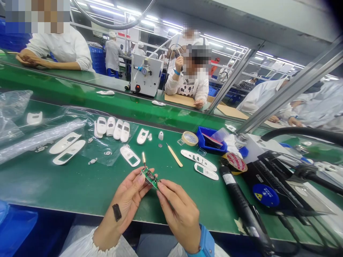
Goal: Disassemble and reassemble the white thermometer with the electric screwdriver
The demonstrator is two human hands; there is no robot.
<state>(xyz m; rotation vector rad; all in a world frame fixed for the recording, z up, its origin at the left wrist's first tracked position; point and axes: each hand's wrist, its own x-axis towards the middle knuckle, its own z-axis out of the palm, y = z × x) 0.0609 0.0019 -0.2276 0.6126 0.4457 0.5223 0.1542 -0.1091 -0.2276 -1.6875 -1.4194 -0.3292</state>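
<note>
Green circuit board (pixel 150 177) — lower centre of the frame, long axis running upper left to lower right — pinched narrowly between the fingertips of the left hand (pixel 128 203) and right hand (pixel 178 214), the right nearer its lower end.

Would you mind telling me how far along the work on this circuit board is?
Done: the green circuit board already carries components. In hand: the left hand and right hand hold it. Left: white plastic casing parts lie separate on the green bench, none around a board.
</note>
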